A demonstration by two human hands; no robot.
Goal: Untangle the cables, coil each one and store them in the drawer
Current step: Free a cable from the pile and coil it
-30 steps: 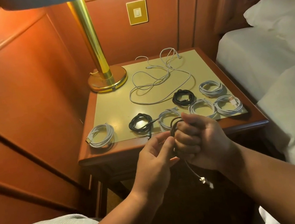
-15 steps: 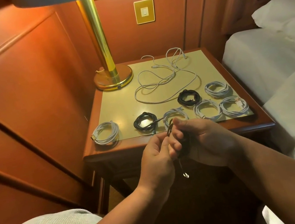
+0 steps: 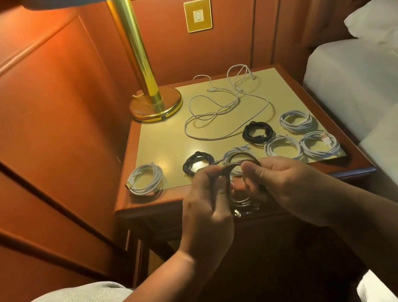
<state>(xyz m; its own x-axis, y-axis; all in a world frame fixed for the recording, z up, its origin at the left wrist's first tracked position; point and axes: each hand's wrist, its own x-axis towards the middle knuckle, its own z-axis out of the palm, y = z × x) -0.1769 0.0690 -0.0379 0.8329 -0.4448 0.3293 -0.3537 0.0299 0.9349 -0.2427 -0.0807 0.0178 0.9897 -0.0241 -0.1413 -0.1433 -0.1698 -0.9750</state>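
head view: the dark cable is now gathered into a tight ring held up in front of the desk edge, between both hands. the left hand pinches the ring's left side with thumb and curled fingers; the right hand grips the right side, fingers wrapped round the loops. the plug end shows at the bottom of the ring, just under the hands.

against the frame a second ago, the change is clear: then a long tail with its white plug hung well below the right hand, half a second ago only a short stub hung down, and now almost nothing dangles. the tail has been wound in, and the hands have risen a little toward the desk's front edge. judged from that, this coil is close to done and likely needs only its end tucked before it is set down.

on the desk nothing has shifted: four white coils and two black coils lie along the front and right, another white coil sits apart at the front left, and the loose white cables at the back beside the lamp are not yet coiled. the drawer under the desk top is mostly hidden behind the hands; i cannot tell if it is open, and nothing has been stored yet, so much of the task remains.
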